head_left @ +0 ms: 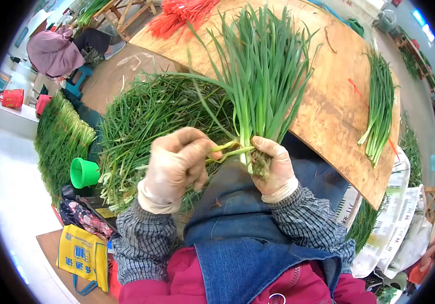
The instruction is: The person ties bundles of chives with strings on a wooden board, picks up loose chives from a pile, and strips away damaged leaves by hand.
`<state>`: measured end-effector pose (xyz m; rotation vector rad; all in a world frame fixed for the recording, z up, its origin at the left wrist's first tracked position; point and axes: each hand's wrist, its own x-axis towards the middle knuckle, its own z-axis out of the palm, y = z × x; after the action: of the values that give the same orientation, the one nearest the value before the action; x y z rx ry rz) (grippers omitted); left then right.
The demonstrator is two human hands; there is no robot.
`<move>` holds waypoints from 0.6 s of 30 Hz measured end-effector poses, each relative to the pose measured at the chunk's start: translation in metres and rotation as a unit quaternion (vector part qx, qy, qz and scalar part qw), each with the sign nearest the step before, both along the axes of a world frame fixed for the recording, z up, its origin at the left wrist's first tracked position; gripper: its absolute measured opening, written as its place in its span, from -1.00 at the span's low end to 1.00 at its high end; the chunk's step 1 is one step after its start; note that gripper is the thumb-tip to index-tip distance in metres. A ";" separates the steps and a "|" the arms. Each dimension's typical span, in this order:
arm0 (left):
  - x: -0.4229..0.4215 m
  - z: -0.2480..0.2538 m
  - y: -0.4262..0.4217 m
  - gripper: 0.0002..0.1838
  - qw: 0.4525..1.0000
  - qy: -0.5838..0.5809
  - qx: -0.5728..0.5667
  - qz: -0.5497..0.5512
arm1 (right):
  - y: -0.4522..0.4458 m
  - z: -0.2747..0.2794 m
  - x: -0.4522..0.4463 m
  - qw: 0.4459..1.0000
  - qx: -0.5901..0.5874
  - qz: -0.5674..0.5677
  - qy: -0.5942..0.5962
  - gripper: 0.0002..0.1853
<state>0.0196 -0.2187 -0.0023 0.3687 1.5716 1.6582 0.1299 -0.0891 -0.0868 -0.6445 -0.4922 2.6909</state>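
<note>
My right hand (274,167), in a pale glove, is closed round the root end of a bunch of Chinese chives (265,76). The bunch stands upright, pale stems low and green leaves fanning upward. Dirt and roots (261,166) show by the palm. To the left, my gloved left hand (179,164) pinches yellowish outer leaves (223,148) that stretch from the stems, pulled sideways. Below the left hand and beyond it lies a big heap of loose chives (151,116), tangled and leafy.
A wooden board (339,96) lies ahead, bearing a tied chive bundle (379,104) and red ties (179,17). Stacked chives (63,137), a green bucket (84,173) and a yellow bag (83,253) are at left. Another person (58,50) sits bent over at upper left. White sacks (395,213) lie right.
</note>
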 end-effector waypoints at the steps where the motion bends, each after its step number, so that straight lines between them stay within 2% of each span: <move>1: -0.002 -0.002 -0.002 -0.80 0.999 0.008 0.039 0.008 | 0.000 -0.003 0.000 1.000 -0.014 -0.003 0.012 -0.72; 3: -0.009 0.001 -0.003 -0.83 0.999 -0.006 0.036 -0.003 | -0.001 -0.005 0.000 1.000 -0.018 -0.005 0.009 -0.73; 5: -0.009 0.022 -0.016 -0.84 0.996 0.039 0.062 0.044 | 0.001 -0.003 0.002 1.000 -0.009 -0.010 0.021 -0.73; 7: -0.024 0.024 -0.043 -0.86 0.976 0.122 0.103 0.149 | 0.001 -0.007 0.003 0.999 -0.012 -0.019 0.023 -0.73; 9: -0.055 0.022 -0.086 -0.88 0.969 0.191 0.087 0.130 | 0.002 -0.009 0.002 0.999 -0.014 -0.016 0.033 -0.72; 10: -0.072 0.014 -0.103 -0.91 0.926 0.336 -0.081 0.148 | 0.002 -0.009 0.003 0.999 -0.015 -0.011 0.040 -0.72; 11: -0.085 0.002 -0.115 -0.92 0.836 0.464 -0.245 0.160 | 0.002 -0.008 0.003 0.999 -0.014 -0.004 0.047 -0.72; 12: -0.091 -0.011 -0.123 -0.85 0.616 0.678 -0.393 0.085 | 0.001 -0.008 0.002 0.999 -0.017 -0.007 0.044 -0.72; 13: -0.082 -0.019 -0.108 -0.74 0.636 0.681 -0.354 0.082 | 0.000 -0.008 0.001 0.999 -0.019 -0.009 0.041 -0.72; 14: -0.064 -0.026 -0.089 -0.68 0.728 0.626 -0.272 0.071 | 0.000 -0.008 0.001 0.999 -0.019 -0.014 0.036 -0.72; 16: -0.025 -0.019 -0.037 -0.63 0.856 0.495 -0.149 -0.010 | -0.002 -0.008 0.001 0.999 -0.021 -0.027 0.019 -0.72; 17: -0.017 -0.023 -0.021 -0.60 0.884 0.452 -0.109 -0.056 | -0.001 -0.007 0.000 0.999 -0.021 -0.033 0.012 -0.72; 18: -0.009 -0.023 -0.006 -0.56 0.876 0.457 -0.109 -0.110 | 0.000 -0.007 0.000 0.999 -0.022 -0.024 0.014 -0.72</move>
<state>0.0103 -0.2245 -0.0254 1.2964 2.2440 1.1332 0.1304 -0.0894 -0.0935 -0.6218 -0.4056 2.6675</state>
